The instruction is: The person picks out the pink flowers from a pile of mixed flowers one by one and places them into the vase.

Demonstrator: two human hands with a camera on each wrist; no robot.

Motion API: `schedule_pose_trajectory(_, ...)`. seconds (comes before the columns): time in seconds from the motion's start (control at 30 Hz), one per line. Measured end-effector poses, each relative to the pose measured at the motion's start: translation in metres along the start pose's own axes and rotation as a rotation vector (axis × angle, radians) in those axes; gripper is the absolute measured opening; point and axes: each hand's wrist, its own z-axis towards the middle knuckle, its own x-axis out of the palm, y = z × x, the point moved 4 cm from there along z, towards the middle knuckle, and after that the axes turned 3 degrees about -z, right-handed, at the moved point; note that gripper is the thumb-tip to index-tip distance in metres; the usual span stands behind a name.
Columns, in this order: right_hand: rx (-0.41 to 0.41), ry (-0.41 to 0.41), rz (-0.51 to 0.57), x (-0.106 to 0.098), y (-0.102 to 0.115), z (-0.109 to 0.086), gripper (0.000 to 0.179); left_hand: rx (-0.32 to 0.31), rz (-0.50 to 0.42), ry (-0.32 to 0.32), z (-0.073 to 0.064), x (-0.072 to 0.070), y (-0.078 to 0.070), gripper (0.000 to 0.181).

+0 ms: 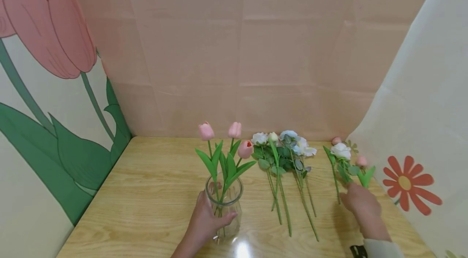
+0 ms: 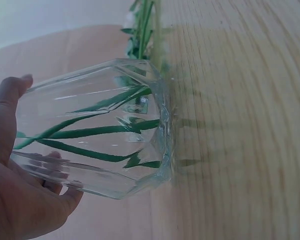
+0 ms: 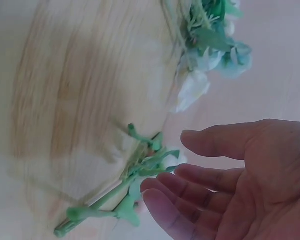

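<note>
A clear glass vase (image 1: 235, 225) stands on the wooden table, holding three pink tulips (image 1: 206, 131) with green leaves. My left hand (image 1: 205, 221) grips the vase from its left side, thumb across the front. Through the glass, the left wrist view shows green stems (image 2: 85, 132) reaching toward the vase's base. At the right, my right hand (image 1: 362, 206) is over a small group of flowers: a white rose (image 1: 341, 150) and pink tulips (image 1: 362, 161). In the right wrist view its fingers (image 3: 210, 177) are loosely bent, thumb apart, with stems (image 3: 110, 197) lying beyond them and nothing held.
Between the vase and my right hand lies a spread of artificial flowers, with a white rose (image 1: 260, 138), pale blue blooms (image 1: 289, 134) and long green stems (image 1: 285, 209) pointing toward me. A pink cloth (image 1: 234, 67) hangs behind the table (image 1: 146, 193). Flower-printed panels flank both sides.
</note>
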Motion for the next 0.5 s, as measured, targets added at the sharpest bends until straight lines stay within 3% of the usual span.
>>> schedule_pose_trajectory(0.33, 0.049, 0.034, 0.020, 0.002, -0.018, 0.004, 0.037, -0.003, -0.006, -0.003, 0.000, 0.000, 0.001, 0.098)
schedule_pose_trajectory(0.5, 0.088, 0.030, 0.014, 0.005, -0.023, 0.009, 0.035, -0.010, -0.014, -0.003, -0.001, 0.000, 0.000, 0.100)
